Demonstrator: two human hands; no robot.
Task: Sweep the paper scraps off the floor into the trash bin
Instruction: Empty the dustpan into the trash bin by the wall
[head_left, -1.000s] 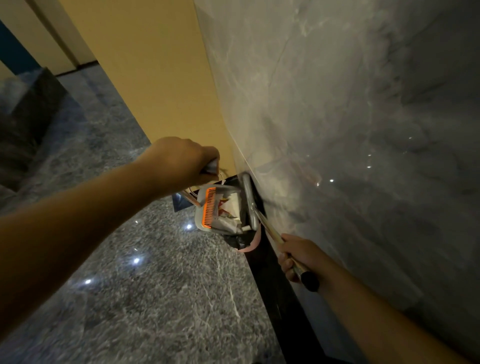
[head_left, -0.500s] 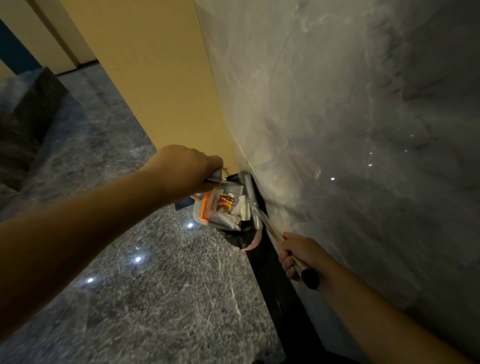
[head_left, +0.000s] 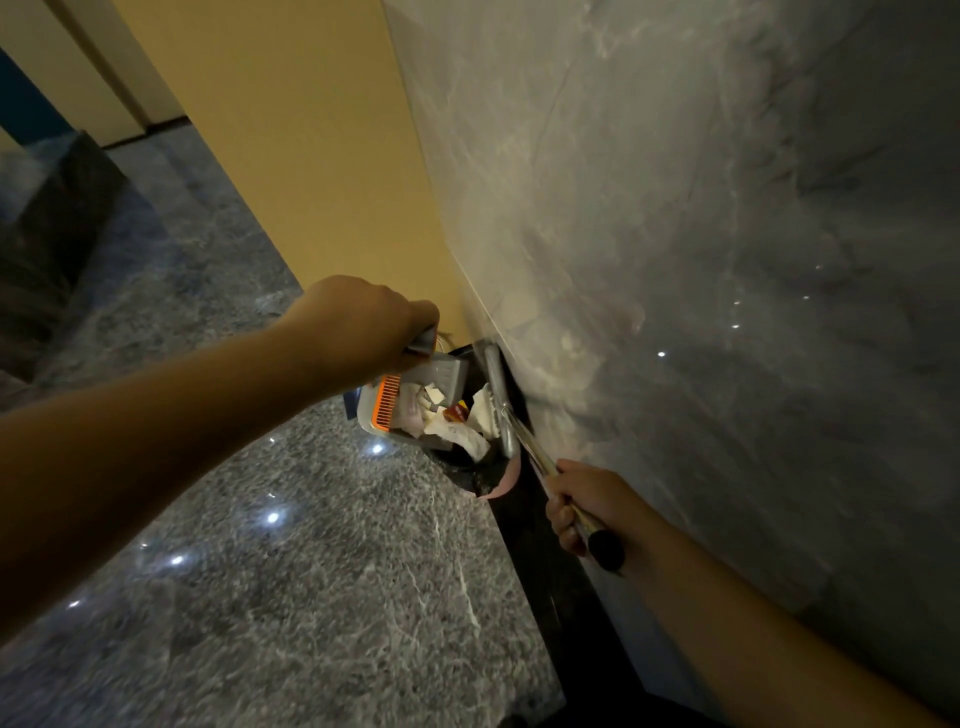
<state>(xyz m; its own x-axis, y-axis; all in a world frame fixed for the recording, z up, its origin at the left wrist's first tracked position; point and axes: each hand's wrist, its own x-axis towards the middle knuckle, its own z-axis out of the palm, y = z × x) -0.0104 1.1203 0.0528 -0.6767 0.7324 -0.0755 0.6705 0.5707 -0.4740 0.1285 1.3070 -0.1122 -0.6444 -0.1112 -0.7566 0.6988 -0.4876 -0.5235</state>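
In the head view, the left hand (head_left: 363, 322) grips the dustpan (head_left: 415, 400) handle and has tipped it further than a second ago, so paper scraps (head_left: 457, 431) now spill into the trash bin (head_left: 467, 467) against the wall. The right hand (head_left: 587, 504) clenches the broom (head_left: 498, 400) handle; emptying looks nearly finished.

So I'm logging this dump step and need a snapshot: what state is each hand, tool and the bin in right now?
left hand: grips the dustpan handle
dustpan: tilted over the bin, paper scraps spilling out
right hand: grips the broom handle
broom: head low, beside the wall
trash bin: open below the dustpan, against the wall
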